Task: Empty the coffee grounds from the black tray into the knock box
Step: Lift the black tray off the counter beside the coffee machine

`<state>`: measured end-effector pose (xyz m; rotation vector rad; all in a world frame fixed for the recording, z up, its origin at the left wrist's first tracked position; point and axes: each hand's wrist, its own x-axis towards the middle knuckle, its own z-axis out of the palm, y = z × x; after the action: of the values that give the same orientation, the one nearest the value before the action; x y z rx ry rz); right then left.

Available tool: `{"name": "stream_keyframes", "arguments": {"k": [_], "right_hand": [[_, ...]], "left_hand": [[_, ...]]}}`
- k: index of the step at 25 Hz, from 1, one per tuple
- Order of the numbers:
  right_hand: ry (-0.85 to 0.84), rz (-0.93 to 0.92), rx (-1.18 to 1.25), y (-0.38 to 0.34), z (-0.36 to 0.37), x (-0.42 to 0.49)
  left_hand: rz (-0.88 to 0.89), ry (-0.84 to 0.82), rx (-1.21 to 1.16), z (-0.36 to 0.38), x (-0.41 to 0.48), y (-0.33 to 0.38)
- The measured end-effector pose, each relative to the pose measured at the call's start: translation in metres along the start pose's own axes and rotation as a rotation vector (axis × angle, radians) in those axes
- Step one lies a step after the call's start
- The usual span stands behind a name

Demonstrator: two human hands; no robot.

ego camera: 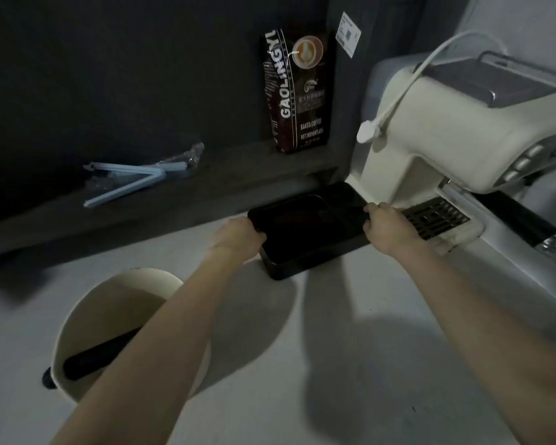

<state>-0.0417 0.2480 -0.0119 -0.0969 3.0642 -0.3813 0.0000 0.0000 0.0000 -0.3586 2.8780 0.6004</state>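
Note:
The black tray (pixel 312 232) lies on the pale counter beside the coffee machine, with dark grounds faintly visible inside it. My left hand (pixel 238 234) grips its left edge and my right hand (pixel 387 228) grips its right edge. The cream knock box (pixel 87 319), round with a black bar (pixel 93 356) across its opening, stands at the near left; my left forearm passes over part of it.
A cream coffee machine (pixel 456 130) with a metal drip grate (pixel 435 216) stands at the right, a white cable draped over it. A dark coffee bag (pixel 297 94) leans on the dark wall ledge. Blue bag clips (pixel 129 181) lie on the ledge at left.

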Motion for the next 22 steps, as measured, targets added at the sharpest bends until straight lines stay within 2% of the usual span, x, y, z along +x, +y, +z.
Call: {"name": "stream_keyframes", "arguments": {"k": [4,10,18,22], "right_hand": [[0.051,0.035,0.061,0.012,0.016,0.002],[0.139,0.166,0.343,0.015,0.027,0.008],[0.234,0.291,0.58,0.02,0.049,-0.006],[0.3,0.292,0.757,0.027,0.058,-0.014]], "left_hand": [[-0.08,-0.04,-0.198,0.031,-0.001,0.001],[-0.141,-0.052,-0.433,0.057,-0.006,-0.003],[-0.301,0.101,-0.993,0.078,-0.014,0.005],[-0.379,0.076,-1.102,0.08,-0.013,0.005]]}}
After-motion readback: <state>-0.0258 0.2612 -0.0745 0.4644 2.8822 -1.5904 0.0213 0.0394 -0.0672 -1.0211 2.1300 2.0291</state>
